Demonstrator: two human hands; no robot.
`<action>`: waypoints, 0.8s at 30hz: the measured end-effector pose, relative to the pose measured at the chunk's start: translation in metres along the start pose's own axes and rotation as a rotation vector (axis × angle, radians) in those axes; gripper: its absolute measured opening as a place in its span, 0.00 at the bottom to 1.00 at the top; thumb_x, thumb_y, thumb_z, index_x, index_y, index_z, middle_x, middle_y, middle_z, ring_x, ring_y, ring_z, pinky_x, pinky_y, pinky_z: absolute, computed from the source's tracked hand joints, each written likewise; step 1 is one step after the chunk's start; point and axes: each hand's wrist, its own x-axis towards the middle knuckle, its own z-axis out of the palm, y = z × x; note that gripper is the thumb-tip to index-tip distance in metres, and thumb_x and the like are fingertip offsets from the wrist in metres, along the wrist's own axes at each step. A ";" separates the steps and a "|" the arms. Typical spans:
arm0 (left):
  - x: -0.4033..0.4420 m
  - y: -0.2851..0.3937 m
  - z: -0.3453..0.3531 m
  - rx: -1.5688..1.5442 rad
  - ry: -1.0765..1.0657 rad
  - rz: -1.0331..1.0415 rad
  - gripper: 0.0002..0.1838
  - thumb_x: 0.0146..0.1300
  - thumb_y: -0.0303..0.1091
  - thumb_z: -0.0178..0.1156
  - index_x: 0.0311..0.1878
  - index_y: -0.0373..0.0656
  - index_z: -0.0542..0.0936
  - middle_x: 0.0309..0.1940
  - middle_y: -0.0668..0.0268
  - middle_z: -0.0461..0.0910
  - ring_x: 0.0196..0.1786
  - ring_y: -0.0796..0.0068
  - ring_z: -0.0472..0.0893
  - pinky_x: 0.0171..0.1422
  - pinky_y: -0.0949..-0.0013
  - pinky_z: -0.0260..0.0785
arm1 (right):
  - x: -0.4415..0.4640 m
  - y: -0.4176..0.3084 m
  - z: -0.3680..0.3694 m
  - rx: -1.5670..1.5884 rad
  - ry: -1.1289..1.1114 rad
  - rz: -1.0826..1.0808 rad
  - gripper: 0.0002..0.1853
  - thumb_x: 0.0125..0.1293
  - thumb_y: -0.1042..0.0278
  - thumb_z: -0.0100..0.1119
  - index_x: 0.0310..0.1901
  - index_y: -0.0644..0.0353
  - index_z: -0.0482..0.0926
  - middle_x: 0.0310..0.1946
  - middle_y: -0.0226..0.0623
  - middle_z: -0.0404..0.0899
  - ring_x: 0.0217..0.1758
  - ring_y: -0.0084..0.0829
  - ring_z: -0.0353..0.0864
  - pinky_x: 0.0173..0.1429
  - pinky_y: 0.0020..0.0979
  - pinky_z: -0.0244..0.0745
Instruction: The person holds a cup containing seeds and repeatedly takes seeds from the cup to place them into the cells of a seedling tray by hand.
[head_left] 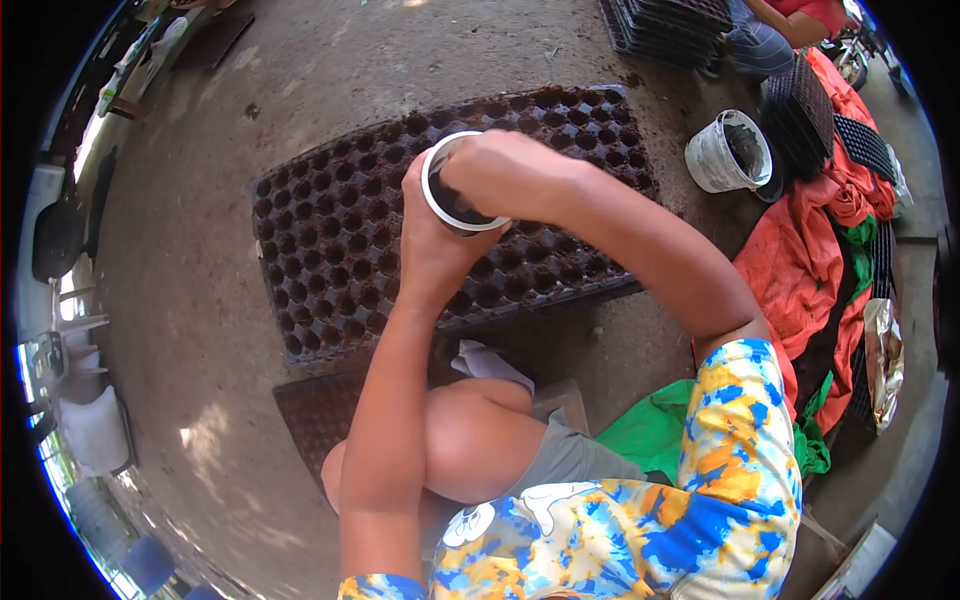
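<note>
My left hand (pixel 438 240) is wrapped round a white-rimmed cup (pixel 470 228), tilted so that its mouth faces me. Dark material shows inside it. Into the mouth of this cup reaches my right hand (pixel 505 175); its fingertips are hidden, so whether they pinch anything does not show. Below both hands lie black seedling trays (pixel 340 240) on the ground. Many of their round cells look dark and hollow, with brown soil scattered over the ridges between them.
A white bucket (pixel 715 160) with grey stuff inside stands to the right. Stacked black trays (pixel 665 25) rise at the back, near another person (pixel 770 40). Orange sheeting (pixel 800 260) and green sheeting (pixel 650 430) lie at right. Another tray (pixel 310 410) is by my knee.
</note>
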 end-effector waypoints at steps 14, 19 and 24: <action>-0.005 -0.015 -0.014 -0.170 0.112 0.022 0.49 0.39 0.27 0.78 0.66 0.38 0.60 0.56 0.59 0.75 0.59 0.67 0.77 0.65 0.65 0.67 | -0.044 0.070 0.029 0.377 0.022 0.194 0.10 0.59 0.71 0.65 0.43 0.61 0.85 0.35 0.41 0.86 0.39 0.33 0.86 0.48 0.32 0.79; -0.004 -0.017 -0.014 -0.173 0.135 0.049 0.49 0.40 0.26 0.78 0.66 0.38 0.60 0.56 0.59 0.75 0.58 0.67 0.76 0.65 0.66 0.67 | -0.049 0.070 0.046 0.413 -0.060 0.336 0.11 0.59 0.72 0.65 0.44 0.60 0.86 0.38 0.43 0.86 0.41 0.34 0.87 0.50 0.31 0.80; -0.003 -0.016 -0.014 -0.224 0.127 0.017 0.49 0.40 0.27 0.78 0.66 0.38 0.60 0.56 0.58 0.74 0.59 0.67 0.76 0.65 0.65 0.67 | -0.052 0.069 0.044 0.412 -0.050 0.331 0.11 0.60 0.72 0.66 0.45 0.60 0.86 0.38 0.43 0.86 0.41 0.34 0.87 0.50 0.31 0.80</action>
